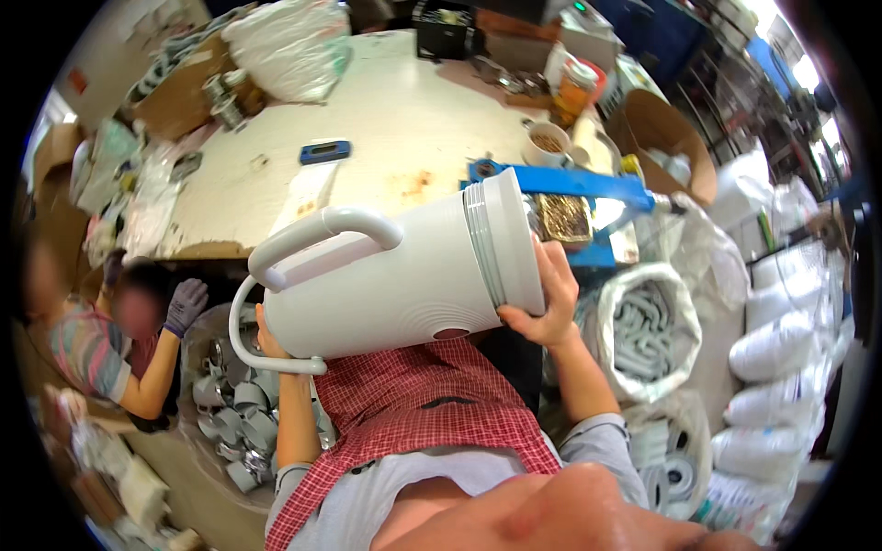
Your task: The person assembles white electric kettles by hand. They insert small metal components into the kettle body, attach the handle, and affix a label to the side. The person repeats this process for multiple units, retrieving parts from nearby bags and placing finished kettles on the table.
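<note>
Large white plastic jug body with a looped handle (395, 275) lies on its side at frame centre, above a red checked apron (413, 404). Right hand (544, 308), at 3 o'clock of it, clamps its threaded rim. Left hand (268, 340), at 8 o'clock, is mostly hidden; grip cannot be told. Risk: smooth rim could slip, dropping the jug toward the bin of grey plastic parts (234, 413) at 7 o'clock.

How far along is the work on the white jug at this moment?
Done: the jug already carries its handle. In hand: it lies sideways over the lap, right hand at the threaded mouth, left hand at its base. Left: the mouth has no lid, and loose grey parts fill the bag alongside.
</note>
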Motion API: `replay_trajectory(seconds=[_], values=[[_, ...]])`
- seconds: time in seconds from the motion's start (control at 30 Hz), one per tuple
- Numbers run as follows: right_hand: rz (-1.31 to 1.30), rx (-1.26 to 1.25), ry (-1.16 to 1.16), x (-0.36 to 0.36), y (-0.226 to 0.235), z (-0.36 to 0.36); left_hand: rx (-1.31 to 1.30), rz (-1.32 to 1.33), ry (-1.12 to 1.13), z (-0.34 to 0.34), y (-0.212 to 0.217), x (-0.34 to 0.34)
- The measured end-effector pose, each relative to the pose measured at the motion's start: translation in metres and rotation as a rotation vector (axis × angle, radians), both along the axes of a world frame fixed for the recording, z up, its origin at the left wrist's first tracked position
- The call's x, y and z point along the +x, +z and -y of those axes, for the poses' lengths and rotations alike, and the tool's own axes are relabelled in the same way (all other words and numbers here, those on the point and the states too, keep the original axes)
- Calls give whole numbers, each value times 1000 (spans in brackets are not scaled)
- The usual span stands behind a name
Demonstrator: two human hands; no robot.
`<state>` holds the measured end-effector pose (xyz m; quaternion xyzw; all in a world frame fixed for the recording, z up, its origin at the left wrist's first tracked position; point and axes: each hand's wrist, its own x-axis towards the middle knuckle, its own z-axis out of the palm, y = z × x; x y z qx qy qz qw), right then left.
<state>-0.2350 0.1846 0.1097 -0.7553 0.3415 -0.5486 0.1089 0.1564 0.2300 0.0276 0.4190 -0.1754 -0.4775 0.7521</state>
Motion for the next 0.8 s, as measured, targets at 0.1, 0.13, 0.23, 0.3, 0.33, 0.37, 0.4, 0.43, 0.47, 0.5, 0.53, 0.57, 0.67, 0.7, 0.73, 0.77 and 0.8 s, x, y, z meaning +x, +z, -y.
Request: replay_trajectory(seconds=[0.1,0.13,0.23,0.3,0.33,0.37,0.4,0.43,0.47,0.5,0.53,0.57,0.67,0.7,0.73,0.77,0.8], values=[[31,-103,154,29,0,17,76,113,174,-24,-26,43],[24,-111,194,38,1,19,132,321,264,-30,-26,47],[-25,-171,304,58,3,23,253,611,429,-47,-18,51],[-1,-111,371,70,-2,28,199,386,434,-64,-1,54],[33,-77,407,78,-4,31,164,291,428,-70,6,60],[41,-76,428,87,-6,32,181,357,514,-79,2,73],[52,-76,448,98,-8,33,188,342,566,-89,1,83],[64,-75,468,108,-12,35,194,327,617,-99,1,90],[178,237,496,116,-19,39,198,313,667,-109,0,96],[288,553,490,122,-32,46,66,217,622,-107,32,76],[400,878,471,128,-48,47,-20,645,664,-119,54,74],[446,1342,438,138,-60,64,-109,1080,677,-134,75,74],[215,1694,576,174,-63,90,64,1377,818,-173,55,110],[238,1480,581,187,-38,78,203,1267,859,-187,39,123],[25,1008,521,189,-46,72,236,912,854,-182,40,125],[242,996,580,197,-54,65,248,533,886,-180,38,123],[461,975,617,204,-60,57,294,726,976,-177,44,112]])
